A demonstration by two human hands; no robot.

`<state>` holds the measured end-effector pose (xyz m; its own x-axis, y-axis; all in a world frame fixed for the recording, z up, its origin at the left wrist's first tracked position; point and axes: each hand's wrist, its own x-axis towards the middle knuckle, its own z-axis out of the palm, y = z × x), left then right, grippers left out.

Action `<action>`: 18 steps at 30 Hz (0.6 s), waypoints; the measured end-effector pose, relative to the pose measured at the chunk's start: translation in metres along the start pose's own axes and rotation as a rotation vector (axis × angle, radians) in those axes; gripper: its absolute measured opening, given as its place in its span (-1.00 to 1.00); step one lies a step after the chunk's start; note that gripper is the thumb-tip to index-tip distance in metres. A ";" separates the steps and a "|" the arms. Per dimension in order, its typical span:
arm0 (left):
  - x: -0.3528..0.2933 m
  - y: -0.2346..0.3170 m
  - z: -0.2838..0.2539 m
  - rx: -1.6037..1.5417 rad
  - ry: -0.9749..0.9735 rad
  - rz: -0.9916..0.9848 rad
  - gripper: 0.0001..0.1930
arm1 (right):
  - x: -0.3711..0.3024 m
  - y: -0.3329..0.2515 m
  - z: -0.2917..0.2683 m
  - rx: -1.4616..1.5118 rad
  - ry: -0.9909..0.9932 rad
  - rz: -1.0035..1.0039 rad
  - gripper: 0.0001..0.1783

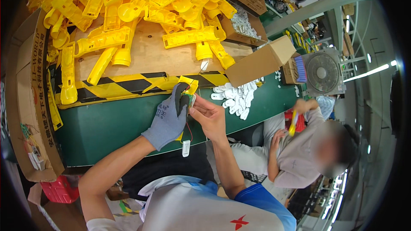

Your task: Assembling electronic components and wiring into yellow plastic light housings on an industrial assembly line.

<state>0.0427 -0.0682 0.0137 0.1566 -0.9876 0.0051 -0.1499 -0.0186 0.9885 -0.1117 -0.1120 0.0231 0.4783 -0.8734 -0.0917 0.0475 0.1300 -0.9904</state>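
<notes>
1. Yellow plastic housing (189,84): our gloved left hand (174,110) grasps it above the green tabletop (102,134); our bare right hand (211,119) works at its side, grip unclear.
2. We judge it light, stiff, slightly slippery; hold its shell, sparing the fragile red wire (190,133).
3. Dark printing marks glove (159,130) and carton (20,68).

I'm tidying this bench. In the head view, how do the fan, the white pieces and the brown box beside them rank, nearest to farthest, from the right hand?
1. White pieces: just right of the right hand.
2. Brown box: beyond the pieces.
3. Fan: far right, past the box.
</notes>
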 end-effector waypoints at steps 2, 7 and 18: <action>0.001 -0.003 0.002 0.030 0.013 0.018 -0.58 | -0.001 0.002 0.002 0.026 0.003 0.003 -0.48; 0.000 -0.013 0.005 0.033 0.084 0.161 -0.74 | -0.004 0.002 0.003 0.057 -0.014 -0.021 -0.47; -0.004 -0.006 0.003 -0.248 0.042 0.022 -0.74 | -0.007 0.011 0.010 0.123 0.065 -0.075 -0.49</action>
<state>0.0401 -0.0651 0.0076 0.1969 -0.9800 0.0284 0.0897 0.0468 0.9949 -0.1057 -0.0997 0.0134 0.4120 -0.9107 -0.0287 0.1899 0.1166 -0.9748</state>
